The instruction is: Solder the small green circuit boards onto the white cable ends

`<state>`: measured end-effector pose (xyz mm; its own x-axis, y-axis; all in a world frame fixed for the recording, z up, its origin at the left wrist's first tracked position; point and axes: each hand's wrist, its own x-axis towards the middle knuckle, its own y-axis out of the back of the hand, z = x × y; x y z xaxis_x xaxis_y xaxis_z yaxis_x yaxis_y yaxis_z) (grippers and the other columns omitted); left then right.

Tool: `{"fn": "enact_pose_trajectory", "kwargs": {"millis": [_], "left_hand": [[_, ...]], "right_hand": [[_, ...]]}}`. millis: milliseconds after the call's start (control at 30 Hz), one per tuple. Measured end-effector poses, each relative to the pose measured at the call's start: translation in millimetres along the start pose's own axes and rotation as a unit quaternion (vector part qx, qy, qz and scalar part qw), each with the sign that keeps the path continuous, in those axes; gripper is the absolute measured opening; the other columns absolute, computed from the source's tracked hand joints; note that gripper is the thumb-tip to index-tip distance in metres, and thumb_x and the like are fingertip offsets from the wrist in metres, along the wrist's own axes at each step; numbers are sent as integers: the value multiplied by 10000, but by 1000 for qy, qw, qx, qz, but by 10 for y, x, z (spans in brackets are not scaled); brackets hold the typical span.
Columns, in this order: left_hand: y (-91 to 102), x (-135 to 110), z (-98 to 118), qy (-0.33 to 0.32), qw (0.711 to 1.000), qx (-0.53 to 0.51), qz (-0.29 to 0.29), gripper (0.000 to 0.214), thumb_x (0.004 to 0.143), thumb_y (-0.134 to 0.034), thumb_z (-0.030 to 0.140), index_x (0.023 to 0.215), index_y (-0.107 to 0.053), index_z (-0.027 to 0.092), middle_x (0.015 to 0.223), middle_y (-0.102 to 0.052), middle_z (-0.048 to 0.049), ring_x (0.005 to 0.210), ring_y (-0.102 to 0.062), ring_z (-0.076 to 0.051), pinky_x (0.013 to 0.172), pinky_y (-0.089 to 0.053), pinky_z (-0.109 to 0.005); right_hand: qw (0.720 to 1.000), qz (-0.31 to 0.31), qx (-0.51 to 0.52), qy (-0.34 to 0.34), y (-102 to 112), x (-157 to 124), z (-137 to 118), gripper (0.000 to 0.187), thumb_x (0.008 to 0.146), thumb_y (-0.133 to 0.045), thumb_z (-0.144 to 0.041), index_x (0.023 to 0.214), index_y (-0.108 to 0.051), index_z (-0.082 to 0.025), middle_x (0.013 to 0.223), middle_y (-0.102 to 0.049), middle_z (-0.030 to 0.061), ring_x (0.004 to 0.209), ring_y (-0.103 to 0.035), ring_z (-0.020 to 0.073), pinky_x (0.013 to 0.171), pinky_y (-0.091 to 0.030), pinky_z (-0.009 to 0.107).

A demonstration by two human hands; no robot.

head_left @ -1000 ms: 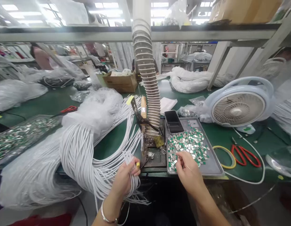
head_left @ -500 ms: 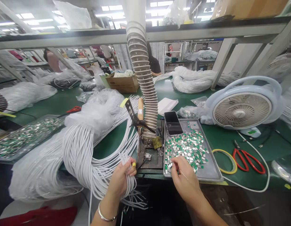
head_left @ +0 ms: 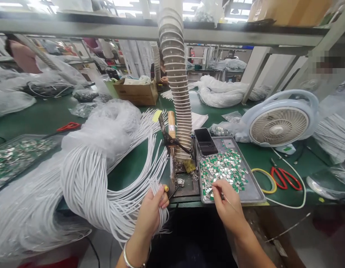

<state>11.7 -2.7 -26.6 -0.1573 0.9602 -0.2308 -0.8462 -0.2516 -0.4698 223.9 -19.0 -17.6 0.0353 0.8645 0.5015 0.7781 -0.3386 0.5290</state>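
My left hand (head_left: 152, 210) is closed around a bundle of white cables (head_left: 85, 182), their loose ends hanging below the fist. A small yellow-tipped piece (head_left: 166, 188) shows by its fingers; whether the hand grips it is unclear. Over the front of a grey metal tray (head_left: 252, 186), my right hand (head_left: 228, 203) pinches its thumb and fingers together among small green-and-silver connector boards (head_left: 225, 167). A thin solder wire (head_left: 230, 204) runs across this hand. Whether a board is between the fingertips is hidden. Between the hands stands a dark soldering fixture (head_left: 186, 186) with a black clamp (head_left: 171, 139).
A ribbed extraction hose (head_left: 176, 74) comes down onto the fixture. A phone (head_left: 206, 142) lies on the tray's back corner. To the right are yellow tape (head_left: 265, 181), red-handled cutters (head_left: 285, 178) and a fan (head_left: 278, 123). Another tray of boards (head_left: 21, 152) lies left.
The view has shifted slightly. My right fingertips have moved a little to the right over the boards. My left hand keeps its grip on the cables.
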Motion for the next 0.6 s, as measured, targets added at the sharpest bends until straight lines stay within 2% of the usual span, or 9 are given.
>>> {"fn": "enact_pose_trajectory", "kwargs": {"millis": [100, 233, 333, 467, 600], "left_hand": [[-35, -20, 16, 3, 1000, 9, -3, 329, 653, -795, 377, 712, -580, 135, 489, -415, 112, 397, -302, -13, 385, -244, -143], [-46, -50, 10, 6, 1000, 23, -13, 347, 649, -792, 403, 738, -574, 148, 500, -422, 111, 400, -301, -17, 390, -227, -153], [-43, -79, 3, 13, 999, 36, -29, 356, 657, -780, 425, 773, -588, 148, 486, -413, 113, 401, -300, -24, 395, -219, -161], [-25, -106, -15, 22, 997, 53, -53, 353, 683, -752, 449, 787, -597, 149, 473, -396, 113, 406, -303, -33, 403, -224, -169], [-11, -116, -35, 29, 995, 68, -70, 329, 709, -728, 444, 807, -604, 155, 481, -381, 113, 408, -301, -40, 403, -227, -174]], "right_hand": [[999, 38, 12, 6, -33, -40, -96, 113, 903, -459, -150, 882, -547, -219, 804, -588, 13, 748, -578, 138, 680, -483, 237], [998, 52, 26, 7, -143, -131, -221, 109, 887, -488, -142, 899, -560, -223, 808, -592, 11, 757, -583, 136, 695, -499, 239], [997, 48, 58, -25, -235, -197, -286, 109, 882, -502, -151, 924, -570, -225, 825, -591, 18, 744, -596, 136, 669, -518, 242], [986, 28, 138, -85, -342, -234, -378, 83, 895, -486, -176, 888, -560, -214, 767, -569, 7, 622, -590, 114, 589, -530, 233], [976, 22, 184, -111, -452, -227, -458, 82, 898, -483, -205, 857, -554, -207, 739, -565, 4, 596, -595, 114, 569, -537, 234]]}}
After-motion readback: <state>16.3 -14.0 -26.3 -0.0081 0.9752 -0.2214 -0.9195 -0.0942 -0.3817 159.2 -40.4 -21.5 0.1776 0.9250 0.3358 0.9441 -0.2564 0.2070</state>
